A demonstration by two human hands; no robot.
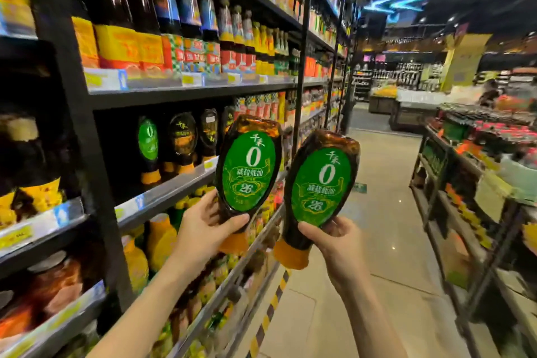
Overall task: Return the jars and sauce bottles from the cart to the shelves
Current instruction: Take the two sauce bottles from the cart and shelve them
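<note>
Aisle, held items: left hand [207, 225] grips dark squeeze sauce bottle with green oval label [249, 170], cap down, before black metal shelving [191, 93] at left. Right hand [334, 237] grips matching second green-labelled squeeze bottle [321, 186], cap down, just right of the first. Low display rack [465, 183] stands far right across the tiled floor [386, 212].

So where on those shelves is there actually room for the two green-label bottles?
The dark gap on the middle shelf, left of the matching green-label bottle, looks free. The upper shelf is packed end to end. Each hand, left and right, holds a bottle.
</note>
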